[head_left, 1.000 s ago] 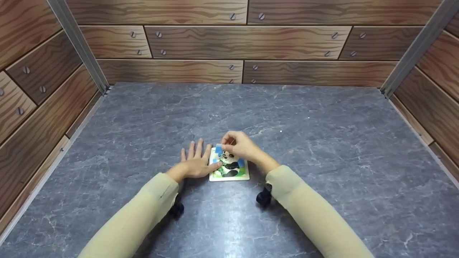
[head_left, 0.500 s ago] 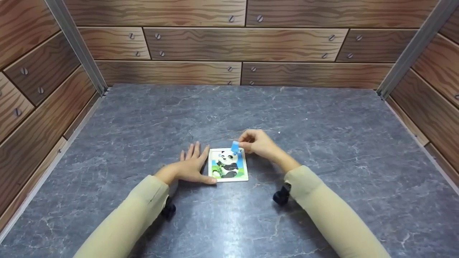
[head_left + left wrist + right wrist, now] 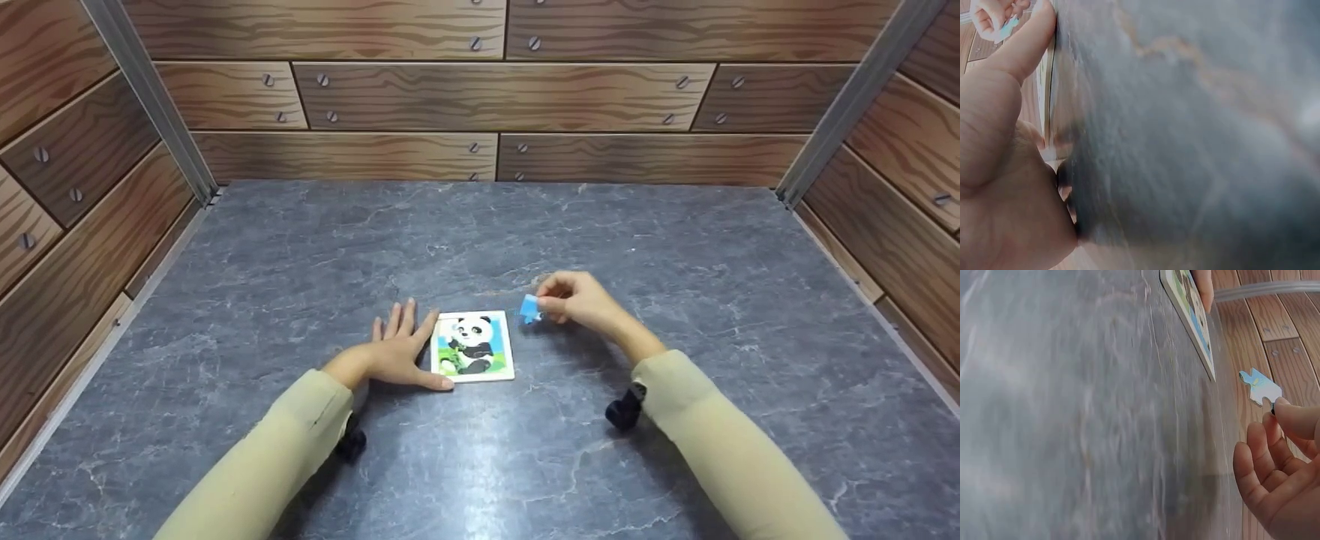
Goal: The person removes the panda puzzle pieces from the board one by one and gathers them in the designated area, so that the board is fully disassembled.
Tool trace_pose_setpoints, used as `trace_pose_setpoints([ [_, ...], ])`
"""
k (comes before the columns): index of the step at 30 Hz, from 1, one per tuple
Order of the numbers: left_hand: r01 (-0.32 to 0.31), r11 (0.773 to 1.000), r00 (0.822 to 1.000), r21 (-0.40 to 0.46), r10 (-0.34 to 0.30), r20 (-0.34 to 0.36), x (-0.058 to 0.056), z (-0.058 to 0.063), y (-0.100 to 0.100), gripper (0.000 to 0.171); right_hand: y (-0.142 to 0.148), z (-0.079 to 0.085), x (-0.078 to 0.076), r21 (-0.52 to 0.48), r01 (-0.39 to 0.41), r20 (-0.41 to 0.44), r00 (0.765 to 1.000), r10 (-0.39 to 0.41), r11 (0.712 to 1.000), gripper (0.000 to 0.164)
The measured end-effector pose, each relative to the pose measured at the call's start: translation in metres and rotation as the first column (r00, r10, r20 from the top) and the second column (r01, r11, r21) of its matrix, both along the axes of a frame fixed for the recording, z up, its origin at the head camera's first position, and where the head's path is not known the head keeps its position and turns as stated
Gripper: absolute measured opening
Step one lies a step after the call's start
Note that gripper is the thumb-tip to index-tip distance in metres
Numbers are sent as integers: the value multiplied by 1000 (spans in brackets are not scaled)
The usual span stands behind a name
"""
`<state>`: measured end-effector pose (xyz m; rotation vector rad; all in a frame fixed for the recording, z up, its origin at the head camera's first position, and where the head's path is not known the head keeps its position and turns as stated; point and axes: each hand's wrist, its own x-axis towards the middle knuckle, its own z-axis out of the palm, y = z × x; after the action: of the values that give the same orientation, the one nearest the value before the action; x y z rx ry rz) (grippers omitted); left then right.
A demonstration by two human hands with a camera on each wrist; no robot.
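Panda puzzle (image 3: 474, 346): it lies flat on the table (image 3: 300, 270). It is right by your left fingers, tucked between your thumb and pointing finger, and it is apart from your right fingertips.
Left hand (image 3: 394, 356): your fingers are spread wide and pinch nothing. Your thumb is at the near edge of the white frame (image 3: 510, 352), and your pointing finger reaches its far left corner. I can't tell how hard they press.
Right hand (image 3: 581, 300): your thumb and pointing finger pinch one loose piece. The other fingers curl a little below, with nothing in them that I can see.
Blue puzzle piece (image 3: 529, 309): it is at the tips of your right fingers, up off the table, just past the frame's far right corner. Its knob (image 3: 1246, 377) sticks out on the end away from your fingers.
Pale patch (image 3: 448, 324): it is next to your left pointing finger, inside the frame. It may be a bare spot, but it is too small to be sure.
Puzzle step: I think you are moving one piece by itself. I can't tell if it is going in or coming out.
Next move: it seems to need a soft, firm pinch, a piece turned flat, and left fingers that hold the frame steady if the piece goes in.
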<state>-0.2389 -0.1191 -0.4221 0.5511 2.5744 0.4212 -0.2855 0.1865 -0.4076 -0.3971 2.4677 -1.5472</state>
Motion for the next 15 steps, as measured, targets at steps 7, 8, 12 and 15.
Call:
trace_pose_setpoints([
  [7, 4, 1000, 1000, 20, -4, -9, -2, -1, -5, 114, 16, 1, -4, 56, 22, 31, 999, -24, 998, 14],
  [8, 2, 1000, 1000, 22, -2, -5, -2, -1, -5, 114, 18, 1, -6, 68, 26, 37, 999, -29, 997, 14],
  [12, 12, 999, 1000, 40, -12, -3, -3, 0, -5, 115, 23, 0, -9, 114, 34, 66, 997, -42, 993, 13],
  [15, 19, 999, 1000, 38, -19, -8, -3, 1, -6, 115, 25, -1, -11, 131, 32, 81, 996, -43, 991, 13],
])
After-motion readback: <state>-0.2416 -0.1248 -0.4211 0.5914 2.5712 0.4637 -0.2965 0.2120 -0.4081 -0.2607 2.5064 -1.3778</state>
